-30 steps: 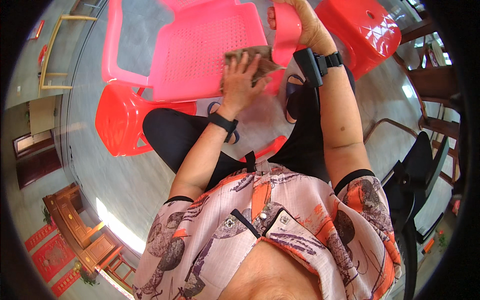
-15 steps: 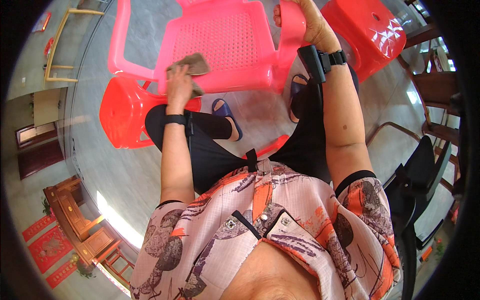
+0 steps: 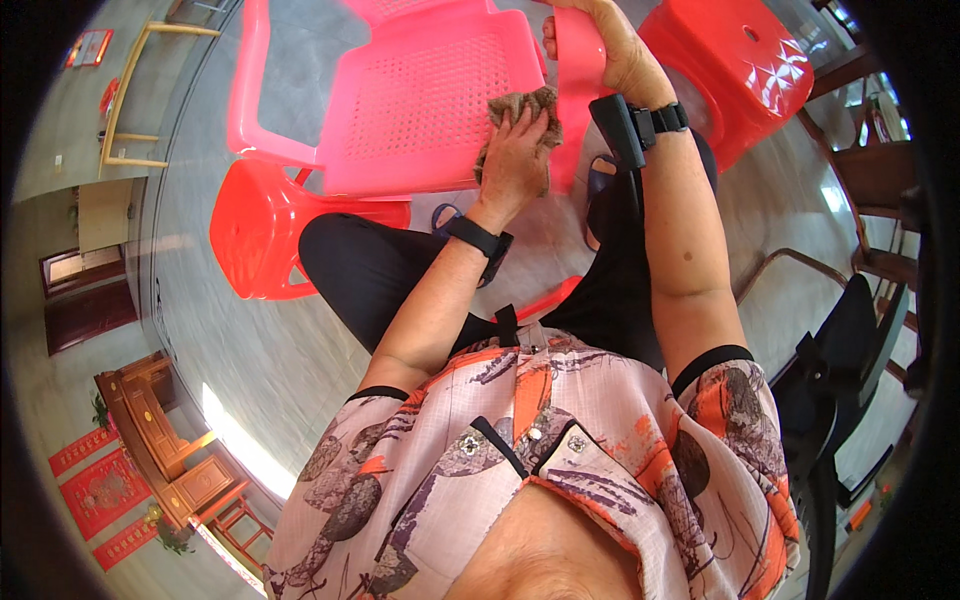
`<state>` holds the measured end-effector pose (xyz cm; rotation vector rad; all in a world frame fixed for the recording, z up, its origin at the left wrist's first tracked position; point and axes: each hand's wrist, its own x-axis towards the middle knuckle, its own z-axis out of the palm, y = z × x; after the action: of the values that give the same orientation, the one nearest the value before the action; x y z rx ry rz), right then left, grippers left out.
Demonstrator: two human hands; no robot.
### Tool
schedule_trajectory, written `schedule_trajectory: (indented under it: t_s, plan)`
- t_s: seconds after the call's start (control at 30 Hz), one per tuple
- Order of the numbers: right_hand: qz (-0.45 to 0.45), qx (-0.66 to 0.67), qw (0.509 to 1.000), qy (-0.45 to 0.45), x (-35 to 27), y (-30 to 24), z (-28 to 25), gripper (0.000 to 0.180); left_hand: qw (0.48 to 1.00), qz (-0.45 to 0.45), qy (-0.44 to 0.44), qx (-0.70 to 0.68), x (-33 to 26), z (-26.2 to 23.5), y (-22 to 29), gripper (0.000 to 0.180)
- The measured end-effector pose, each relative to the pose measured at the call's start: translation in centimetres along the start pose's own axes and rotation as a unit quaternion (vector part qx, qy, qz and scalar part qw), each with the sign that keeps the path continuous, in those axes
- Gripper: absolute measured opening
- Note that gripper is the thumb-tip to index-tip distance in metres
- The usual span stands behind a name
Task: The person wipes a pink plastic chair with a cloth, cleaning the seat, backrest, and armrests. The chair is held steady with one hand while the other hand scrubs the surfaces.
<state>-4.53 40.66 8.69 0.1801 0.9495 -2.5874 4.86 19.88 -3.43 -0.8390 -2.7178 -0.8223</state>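
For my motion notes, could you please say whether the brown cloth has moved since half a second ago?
Yes: the brown cloth, under the left hand, moved right, away from the left red stool.

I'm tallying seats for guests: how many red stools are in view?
2 clearly: one red stool by the left knee, another red stool beyond the right hand. A red edge between the legs may be a third, mostly hidden.

The head-worn fisheye view looks steeply down over the patterned shirt (image 3: 640, 450), very near across the bottom, and outward to the pink plastic armchair (image 3: 420, 110), farther off at the top
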Motion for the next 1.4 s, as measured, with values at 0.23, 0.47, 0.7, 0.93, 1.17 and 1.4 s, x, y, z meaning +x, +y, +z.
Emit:
schedule_trajectory:
  t_s: [0.23, 0.47, 0.7, 0.93, 1.17, 1.4]
  plan:
    - [0.019, 0.038, 0.999, -0.014, 0.2, 0.1, 0.3, 0.027, 0.993, -0.047, -0.090, 0.055, -2.2, -5.4, -11.4, 0.042]
    - [-0.015, -0.002, 1.000, -0.011, 1.1, 0.7, -1.2, 0.026, 0.889, -0.122, -0.233, 0.375, -2.3, -13.1, -25.4, 0.046]
    - [-0.045, -0.074, 0.996, -0.004, 2.3, 1.2, -1.4, 0.029, 0.953, -0.226, -0.191, 0.060, 4.3, -3.8, -17.4, 0.043]
    - [-0.027, -0.122, 0.992, 0.031, 0.3, 0.5, -0.1, 0.042, 0.993, 0.046, -0.075, -0.080, 5.8, 1.6, -3.0, 0.049]
    - [-0.037, -0.072, 0.997, 0.018, -0.2, 0.7, 0.4, 0.043, 0.982, -0.066, -0.161, 0.073, 2.7, -4.8, -13.0, 0.040]
    - [-0.036, -0.075, 0.996, 0.039, -0.4, 0.6, 1.0, 0.045, 0.934, -0.135, -0.104, 0.313, 3.1, -13.1, -28.2, 0.038]
